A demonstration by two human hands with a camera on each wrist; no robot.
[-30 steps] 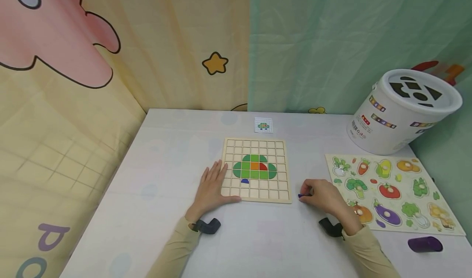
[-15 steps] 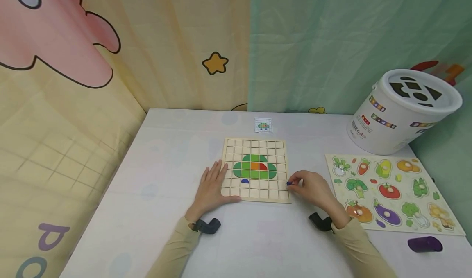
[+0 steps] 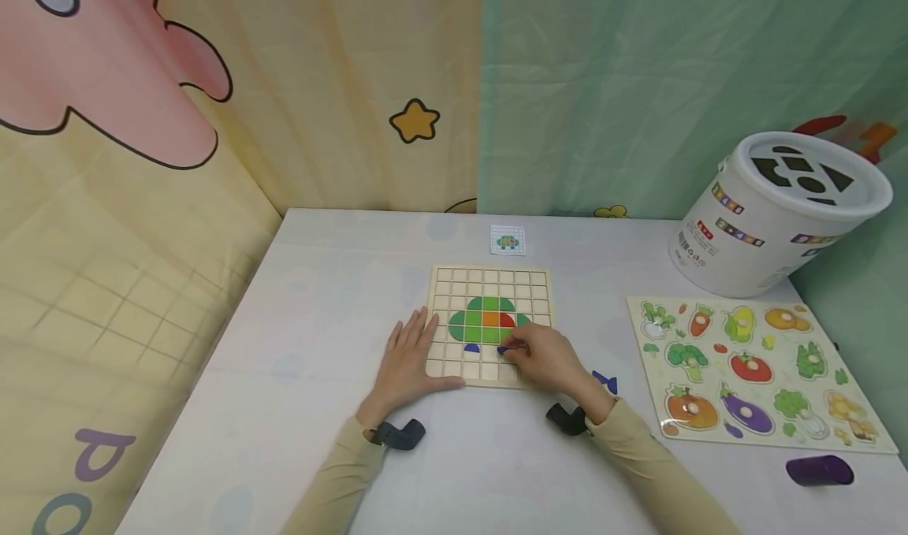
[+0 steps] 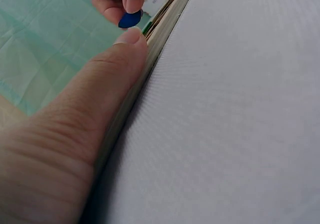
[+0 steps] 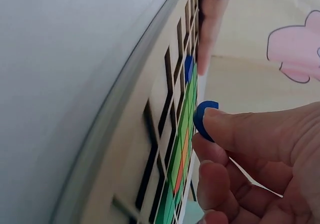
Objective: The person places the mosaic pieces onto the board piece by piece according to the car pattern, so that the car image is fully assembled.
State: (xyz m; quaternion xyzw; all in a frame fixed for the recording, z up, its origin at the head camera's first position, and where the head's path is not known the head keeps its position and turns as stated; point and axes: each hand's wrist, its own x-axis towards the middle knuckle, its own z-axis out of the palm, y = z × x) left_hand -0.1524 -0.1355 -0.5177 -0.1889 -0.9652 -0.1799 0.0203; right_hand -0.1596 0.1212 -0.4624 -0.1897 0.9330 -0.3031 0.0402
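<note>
A wooden grid board [image 3: 489,280] lies mid-table, with green, orange and red pieces set in its cells as a car-like shape. One blue half-round piece [image 3: 471,348] sits in a cell below the green ones. My right hand [image 3: 549,359] is over the board's lower right part and pinches a second blue half-round piece [image 5: 201,121] between thumb and fingers, held above the cells in the right wrist view. My left hand [image 3: 404,362] rests along the board's left edge, fingers straight, thumb [image 4: 112,66] spread along the near edge.
Behind the board lies a small pattern card [image 3: 507,241]. To the right are a vegetable puzzle board [image 3: 716,425], a white bucket [image 3: 759,235] with a shape-cut lid, and a dark purple cylinder-like piece [image 3: 819,470]. Blue pieces [image 3: 606,382] lie by my right wrist.
My right hand has moved left from beside the board to over it, carrying the blue half-round piece. The blue pieces by the right wrist have come into view. My left hand stays put.
</note>
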